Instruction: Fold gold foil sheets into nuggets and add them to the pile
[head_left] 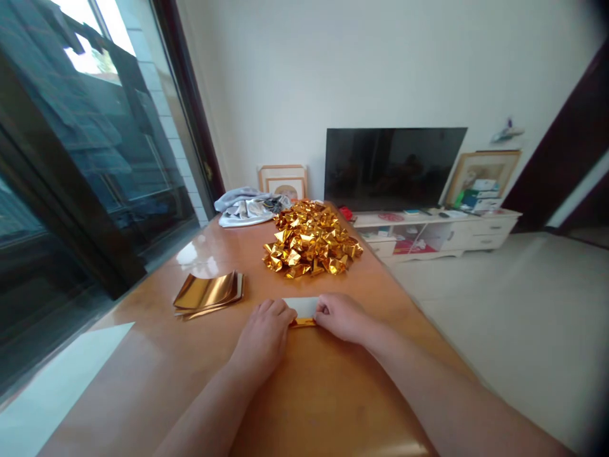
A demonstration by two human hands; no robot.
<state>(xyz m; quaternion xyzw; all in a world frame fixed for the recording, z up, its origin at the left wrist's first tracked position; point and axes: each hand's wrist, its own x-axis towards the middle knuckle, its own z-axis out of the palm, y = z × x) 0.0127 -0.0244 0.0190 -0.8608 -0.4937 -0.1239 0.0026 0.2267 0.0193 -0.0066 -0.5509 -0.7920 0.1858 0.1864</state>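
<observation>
A small sheet of gold foil paper (302, 310), white side up with a gold folded edge toward me, lies flat on the wooden table (143, 374). My left hand (264, 336) presses on its left end with curled fingers. My right hand (343, 317) pinches its right end. A pile of several folded gold foil pieces (310, 239) sits just beyond the sheet. A stack of flat gold foil sheets (208, 293) lies to the left of my hands.
A grey cloth bundle (247, 207) rests at the table's far end. Glass sliding doors (80, 158) run along the left. Beyond the table's right edge are a television (392, 166) on a low white cabinet (442, 233) and a pale tiled floor (514, 311).
</observation>
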